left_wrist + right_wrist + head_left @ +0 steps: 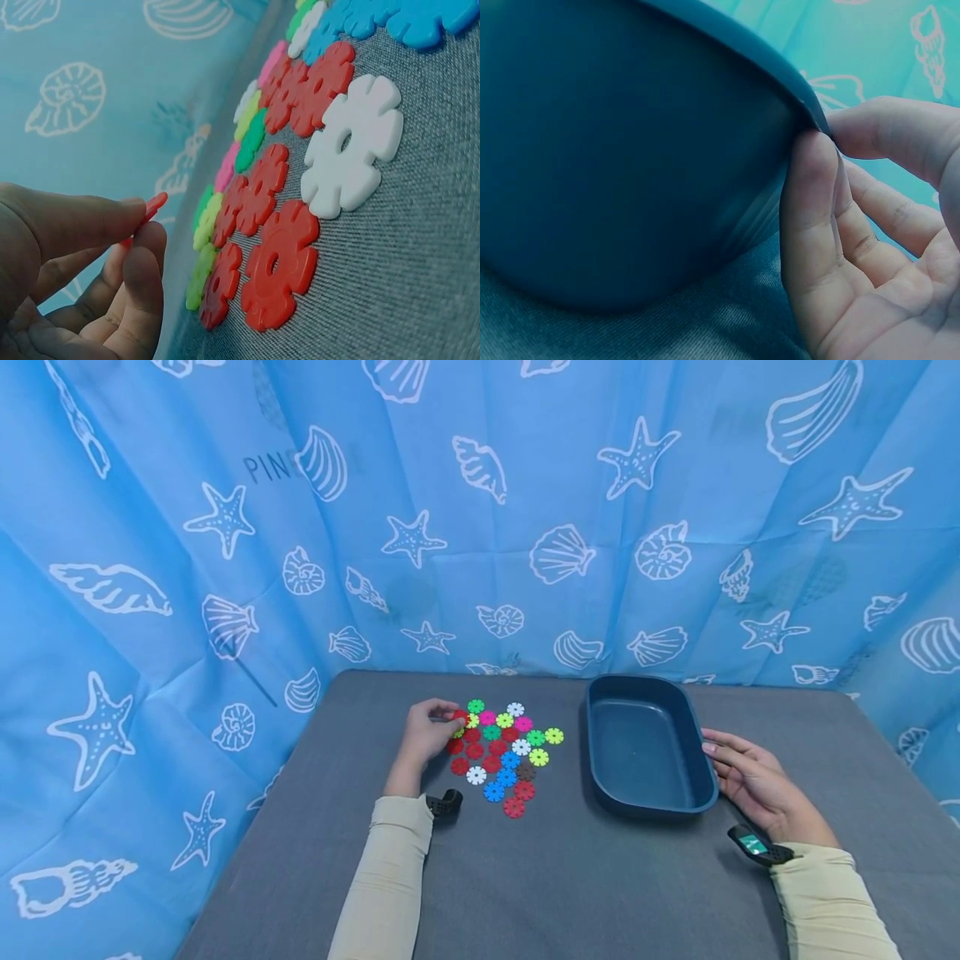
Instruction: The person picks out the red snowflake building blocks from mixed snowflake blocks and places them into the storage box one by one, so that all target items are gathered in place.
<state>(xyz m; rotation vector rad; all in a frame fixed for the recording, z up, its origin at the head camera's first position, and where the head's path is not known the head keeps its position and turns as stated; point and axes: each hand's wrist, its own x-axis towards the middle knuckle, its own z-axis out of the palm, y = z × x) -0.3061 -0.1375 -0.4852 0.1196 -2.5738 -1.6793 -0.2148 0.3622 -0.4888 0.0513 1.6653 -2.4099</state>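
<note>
My left hand [427, 732] is at the left edge of a spread of notched plastic building discs. Between its thumb and forefinger it pinches a red notched disc [155, 204], seen nearly edge-on in the left wrist view and held above the others. Beside it lie loose red [279, 264], white [352, 146], green, yellow, pink, blue and brown discs, flat on the cloth. My right hand [757, 781] is at the right side of a dark blue rectangular tub [600, 777], where thumb and fingers pinch its rim. The tub's inside shows no discs.
A grey cloth [540, 893] covers the table. Behind and to the left hangs a blue curtain [480, 568] with white shells and starfish. Bare cloth lies between the discs and the tub. Black bands [757, 845] are on both wrists.
</note>
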